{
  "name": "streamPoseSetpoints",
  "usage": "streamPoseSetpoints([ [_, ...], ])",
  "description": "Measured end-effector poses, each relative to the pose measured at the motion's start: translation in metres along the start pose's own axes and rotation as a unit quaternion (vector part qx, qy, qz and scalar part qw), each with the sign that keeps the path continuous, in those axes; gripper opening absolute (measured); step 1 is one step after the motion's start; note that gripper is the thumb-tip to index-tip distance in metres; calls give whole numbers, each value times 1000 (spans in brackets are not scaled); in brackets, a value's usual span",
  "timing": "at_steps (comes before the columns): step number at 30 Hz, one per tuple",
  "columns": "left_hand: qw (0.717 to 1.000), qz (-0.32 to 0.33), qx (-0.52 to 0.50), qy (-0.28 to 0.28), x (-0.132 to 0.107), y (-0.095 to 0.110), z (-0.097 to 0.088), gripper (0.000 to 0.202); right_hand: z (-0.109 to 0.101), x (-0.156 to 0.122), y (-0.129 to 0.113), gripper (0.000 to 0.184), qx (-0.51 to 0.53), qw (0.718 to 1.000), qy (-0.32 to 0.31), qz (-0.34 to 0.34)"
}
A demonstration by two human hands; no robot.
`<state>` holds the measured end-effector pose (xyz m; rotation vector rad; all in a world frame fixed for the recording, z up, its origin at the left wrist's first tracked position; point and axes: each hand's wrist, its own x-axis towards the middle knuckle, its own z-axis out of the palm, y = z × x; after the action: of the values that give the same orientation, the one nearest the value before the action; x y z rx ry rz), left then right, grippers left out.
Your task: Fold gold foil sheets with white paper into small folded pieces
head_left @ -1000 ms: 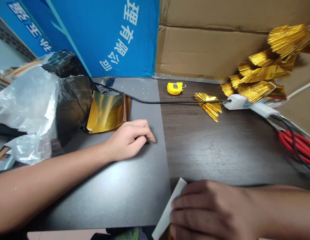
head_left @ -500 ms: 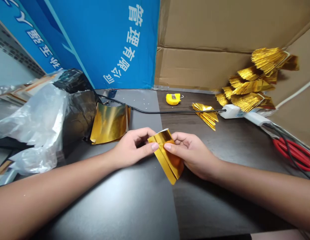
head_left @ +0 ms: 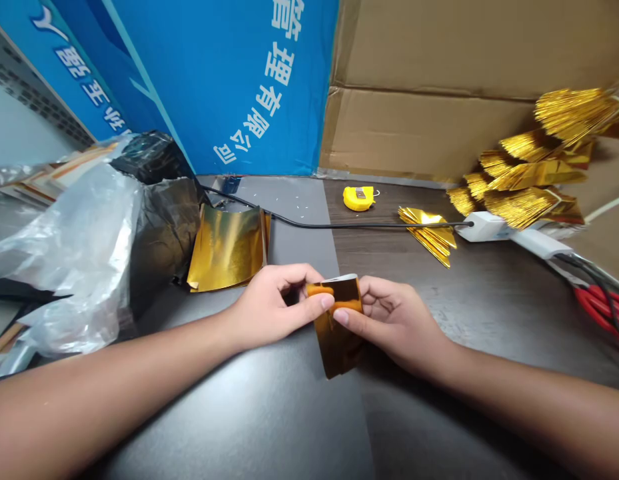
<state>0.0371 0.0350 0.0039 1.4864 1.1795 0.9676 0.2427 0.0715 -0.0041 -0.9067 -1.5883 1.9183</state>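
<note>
Between my two hands is a folded sheet of gold foil paper (head_left: pixel 339 350), its pale inner side showing at the top edge. My left hand (head_left: pixel 284 303) pinches its left side, thumb on the front. At the right side my right hand (head_left: pixel 394 317) grips it, with that thumb also pressed on the front; the fingers behind are partly hidden. The paper hangs over the dark table (head_left: pixel 269 413). Beyond my left hand lies a stack of gold foil sheets (head_left: pixel 229 250). Past my right hand is a small bundle of folded gold strips (head_left: pixel 429 233).
A yellow tape measure (head_left: pixel 359 198) sits near the cardboard wall (head_left: pixel 439 133). A black cable (head_left: pixel 309 225) runs to a white power strip (head_left: pixel 489 227). Fanned gold bundles (head_left: pixel 524 207) pile at right, near red-handled scissors (head_left: pixel 596 310). Plastic bags (head_left: pixel 89 247) crowd the left.
The gold paper has turned from a slant to nearly upright, and its front looks darker. Both hands still hold it. The whole view has shifted, so the surroundings appear farther right.
</note>
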Motion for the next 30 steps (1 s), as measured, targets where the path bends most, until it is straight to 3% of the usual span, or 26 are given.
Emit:
streamPoseSetpoints([
  [30, 1000, 12, -16, 1, 0, 3, 1, 21, -3, -2, -2, 29, 9, 999, -39, 3],
])
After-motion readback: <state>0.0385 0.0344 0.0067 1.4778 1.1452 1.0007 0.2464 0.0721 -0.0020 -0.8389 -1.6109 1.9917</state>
